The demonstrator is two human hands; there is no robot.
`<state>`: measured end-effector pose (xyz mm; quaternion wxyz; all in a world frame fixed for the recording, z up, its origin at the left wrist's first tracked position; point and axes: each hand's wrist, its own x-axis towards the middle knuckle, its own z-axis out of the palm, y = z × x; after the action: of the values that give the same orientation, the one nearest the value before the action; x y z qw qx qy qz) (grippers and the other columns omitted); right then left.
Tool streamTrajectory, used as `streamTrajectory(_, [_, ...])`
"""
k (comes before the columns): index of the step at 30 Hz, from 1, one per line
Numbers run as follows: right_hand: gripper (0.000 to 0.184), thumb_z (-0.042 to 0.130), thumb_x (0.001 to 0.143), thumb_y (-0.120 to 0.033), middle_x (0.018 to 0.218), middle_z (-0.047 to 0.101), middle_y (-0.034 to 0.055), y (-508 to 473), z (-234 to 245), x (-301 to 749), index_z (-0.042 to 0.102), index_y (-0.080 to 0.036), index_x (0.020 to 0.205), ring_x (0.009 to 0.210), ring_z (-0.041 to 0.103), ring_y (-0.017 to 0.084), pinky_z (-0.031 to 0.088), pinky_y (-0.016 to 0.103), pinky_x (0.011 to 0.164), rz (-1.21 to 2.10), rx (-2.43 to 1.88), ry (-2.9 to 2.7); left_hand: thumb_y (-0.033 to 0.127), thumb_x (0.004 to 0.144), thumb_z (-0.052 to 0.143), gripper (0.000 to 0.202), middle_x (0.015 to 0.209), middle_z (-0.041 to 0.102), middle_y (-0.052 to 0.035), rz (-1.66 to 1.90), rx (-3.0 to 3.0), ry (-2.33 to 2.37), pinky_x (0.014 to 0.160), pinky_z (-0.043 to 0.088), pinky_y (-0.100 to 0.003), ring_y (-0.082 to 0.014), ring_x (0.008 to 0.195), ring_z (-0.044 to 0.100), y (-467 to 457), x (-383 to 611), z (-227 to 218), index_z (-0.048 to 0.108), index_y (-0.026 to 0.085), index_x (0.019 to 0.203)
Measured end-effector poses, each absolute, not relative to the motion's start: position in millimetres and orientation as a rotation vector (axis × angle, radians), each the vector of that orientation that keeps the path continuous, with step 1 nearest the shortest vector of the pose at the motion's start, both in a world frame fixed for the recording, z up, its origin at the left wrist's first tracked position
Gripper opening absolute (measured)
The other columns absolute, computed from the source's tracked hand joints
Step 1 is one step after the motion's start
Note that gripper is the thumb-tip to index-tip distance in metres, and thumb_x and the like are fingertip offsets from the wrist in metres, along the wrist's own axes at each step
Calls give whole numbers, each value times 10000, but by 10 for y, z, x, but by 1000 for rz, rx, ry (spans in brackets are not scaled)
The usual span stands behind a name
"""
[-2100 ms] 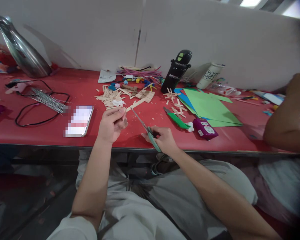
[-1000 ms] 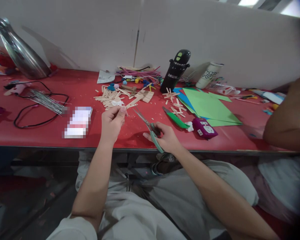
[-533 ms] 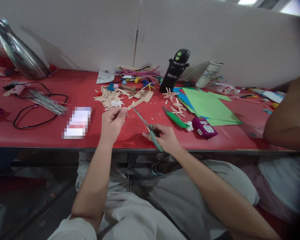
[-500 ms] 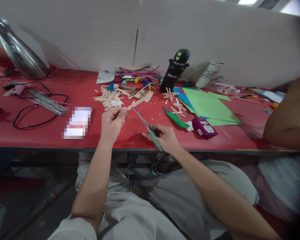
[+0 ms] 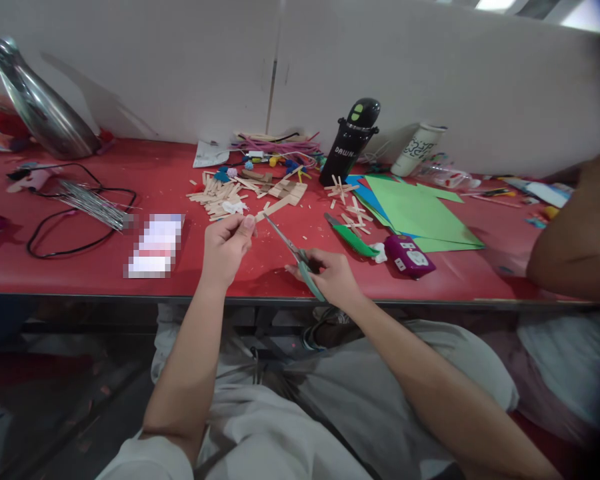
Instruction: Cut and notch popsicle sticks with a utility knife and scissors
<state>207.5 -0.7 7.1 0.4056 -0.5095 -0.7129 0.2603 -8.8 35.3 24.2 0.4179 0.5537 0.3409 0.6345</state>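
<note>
left hand (image 5: 225, 243) pinches a seemingly uncut wooden stick (image 5: 275, 207); right hand (image 5: 330, 275) grips scissors (image 5: 293, 250) beside it; short pieces (image 5: 353, 220) lie beyond the scissors.

Your red surface (image 5: 160, 177) carries scattered wooden sticks (image 5: 220, 195) at its middle. Green paper sheets (image 5: 415, 213) lie to their right, with a black bottle (image 5: 351, 141) behind. A green cutter (image 5: 354, 239), a phone (image 5: 155, 245) and a black cable (image 5: 75, 248) lie nearer you.

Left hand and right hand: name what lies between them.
In the head view, the scissors span the gap, blades running from the right hand toward the left hand and its pinched fingers, over the red table.
</note>
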Motion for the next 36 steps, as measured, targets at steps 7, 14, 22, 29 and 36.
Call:
streamTrajectory(7, [467, 728, 758, -598, 593, 460, -31, -53, 130, 2030, 533, -188, 649, 571, 354, 98, 326, 248, 526, 686, -1287, -1789, 494, 890, 714, 398, 447, 353, 70, 1616, 1411, 859, 465, 217, -266, -69, 423, 291, 353, -78, 231, 630, 183, 656])
streamTrajectory(14, [499, 748, 737, -613, 582, 416, -47, -56, 154, 2028, 493, -199, 625, 567, 327, 94, 315, 250, 522, 718, -1275, -1783, 527, 889, 703, 422, 465, 362, 66, 1649, 1461, 914, 451, 224, -263, -72, 431, 303, 339, -80, 252, 612, 187, 655])
streamTrajectory(22, [488, 745, 739, -610, 581, 448, -36, -41, 114, 2037, 524, -189, 627, 579, 350, 101, 322, 252, 532, 697, -1310, -1777, 540, 880, 707, 425, 472, 377, 62, 1635, 1475, 913, 444, 224, -258, -70, 429, 299, 326, -80, 256, 620, 186, 660])
streamTrajectory(29, [478, 725, 753, -606, 577, 436, -35, -37, 118, 2038, 521, -193, 627, 574, 339, 102, 323, 250, 522, 688, -1327, -1784, 517, 894, 701, 410, 462, 365, 65, 1632, 1478, 903, 446, 220, -260, -71, 427, 299, 331, -75, 254, 624, 187, 662])
streamTrajectory(36, [418, 719, 760, -548, 581, 458, -26, -44, 112, 2040, 542, -188, 642, 574, 355, 104, 321, 253, 529, 696, -1313, -1782, 522, 881, 715, 410, 455, 346, 70, 1626, 1443, 881, 452, 225, -266, -72, 423, 298, 327, -71, 255, 622, 189, 661])
